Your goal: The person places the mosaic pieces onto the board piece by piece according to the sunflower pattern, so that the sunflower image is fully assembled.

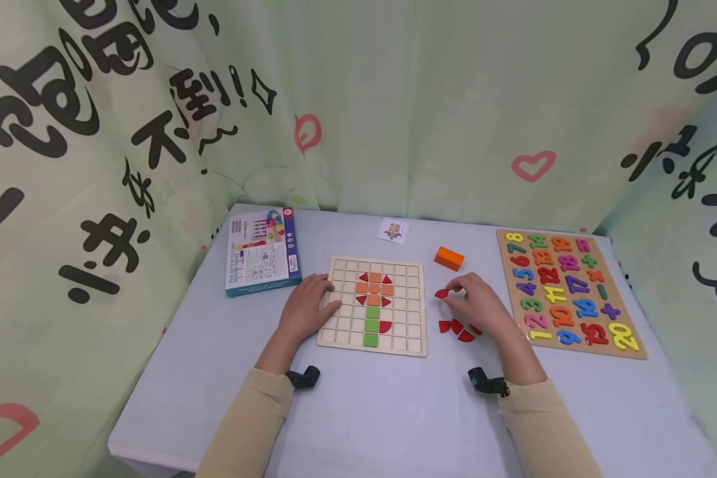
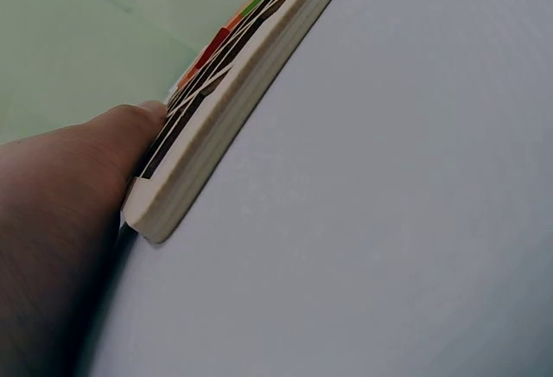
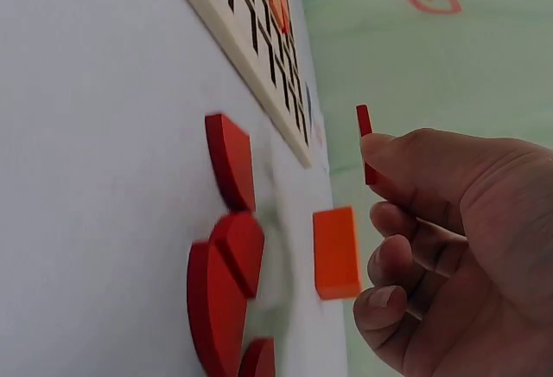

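Your right hand (image 1: 478, 304) pinches a small red quarter-round wooden piece (image 1: 442, 293) just above the grey table (image 1: 388, 405), right of the square wooden grid board (image 1: 374, 305). More red curved pieces (image 1: 457, 328) lie near this hand on the table. Your left hand (image 1: 306, 309) rests flat with relaxed fingers on the left edge of the board.

The left wrist view shows only one edge of the grid board (image 2: 226, 105); its tiles are slivers of colour, and the left hand (image 2: 60, 204) is cut off by the frame. In the right wrist view the red pieces (image 3: 226, 256) are blurred, and the right hand (image 3: 449, 239) hides most of the red piece (image 3: 364, 126) it pinches (shape unclear). The small card (image 1: 393, 230) is too small to read.
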Demonstrator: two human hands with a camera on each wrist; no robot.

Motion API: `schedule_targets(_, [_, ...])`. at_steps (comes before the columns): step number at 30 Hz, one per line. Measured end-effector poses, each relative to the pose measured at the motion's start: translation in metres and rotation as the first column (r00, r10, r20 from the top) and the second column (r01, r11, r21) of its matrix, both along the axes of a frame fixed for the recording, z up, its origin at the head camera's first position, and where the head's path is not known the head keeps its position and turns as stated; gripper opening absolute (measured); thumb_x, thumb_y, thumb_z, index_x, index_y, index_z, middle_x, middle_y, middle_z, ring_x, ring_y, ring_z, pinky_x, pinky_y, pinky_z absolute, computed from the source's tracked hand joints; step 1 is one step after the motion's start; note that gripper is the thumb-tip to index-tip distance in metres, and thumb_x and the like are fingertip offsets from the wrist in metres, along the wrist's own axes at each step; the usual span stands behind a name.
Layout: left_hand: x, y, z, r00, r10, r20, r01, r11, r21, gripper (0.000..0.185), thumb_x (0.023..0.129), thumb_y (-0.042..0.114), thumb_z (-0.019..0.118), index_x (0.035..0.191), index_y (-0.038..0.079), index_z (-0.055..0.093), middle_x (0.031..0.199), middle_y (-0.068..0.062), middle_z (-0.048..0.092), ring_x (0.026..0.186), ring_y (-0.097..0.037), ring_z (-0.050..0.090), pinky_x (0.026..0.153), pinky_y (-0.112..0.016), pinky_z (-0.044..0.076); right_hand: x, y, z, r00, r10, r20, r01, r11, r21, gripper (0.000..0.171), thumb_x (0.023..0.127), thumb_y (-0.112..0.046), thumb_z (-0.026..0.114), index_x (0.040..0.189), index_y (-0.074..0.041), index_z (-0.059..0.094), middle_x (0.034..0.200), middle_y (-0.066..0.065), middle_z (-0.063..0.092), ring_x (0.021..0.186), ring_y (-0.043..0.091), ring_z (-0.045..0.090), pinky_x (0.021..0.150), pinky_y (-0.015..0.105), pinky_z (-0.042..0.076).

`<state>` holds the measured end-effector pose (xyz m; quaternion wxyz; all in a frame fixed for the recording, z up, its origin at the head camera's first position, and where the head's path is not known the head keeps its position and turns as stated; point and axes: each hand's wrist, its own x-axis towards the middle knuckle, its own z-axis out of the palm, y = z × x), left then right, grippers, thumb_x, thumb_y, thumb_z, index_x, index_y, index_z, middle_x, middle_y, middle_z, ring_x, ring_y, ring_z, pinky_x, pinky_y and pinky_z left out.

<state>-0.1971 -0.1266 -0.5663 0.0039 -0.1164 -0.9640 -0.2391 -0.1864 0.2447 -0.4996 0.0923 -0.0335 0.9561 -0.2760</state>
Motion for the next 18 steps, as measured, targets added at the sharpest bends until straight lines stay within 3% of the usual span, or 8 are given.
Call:
schedule_targets(10, [0.0, 0.0, 0.0, 1.0, -0.003, 0.007, 0.003, 1.0, -0.001, 0.043, 0.094, 0.052, 0.06, 0.123, 0.021, 0.059, 0.155, -0.001, 0.043, 0.147, -0.023, 0.033, 0.122, -0.045, 0.03, 0.006, -0.051, 0.005, 0.994, 0.111, -0.013, -0.111, 0.994, -0.019, 0.028, 0.091, -0.026, 0.071, 0.114, -0.011, 0.067, 0.114, 0.008, 0.059, 0.094, 0.023, 0.054, 0.077, 0.03, 0.056])
schedule_targets(18, [0.0, 0.0, 0.0, 1.0, -0.006, 0.003, 0.006, 1.0, -0.003, 0.043, 0.094, 0.052, 0.059, 0.123, 0.02, 0.058, 0.155, -0.002, 0.043, 0.147, -0.024, 0.033, 0.122, -0.045, 0.03, 0.007, -0.072, -0.002, 0.985, 0.175, 0.001, -0.175, 0.984, -0.029, 0.023, 0.09, -0.025, 0.071, 0.108, -0.012, 0.068, 0.113, 0.007, 0.06, 0.101, 0.023, 0.056, 0.09, 0.039, 0.056])
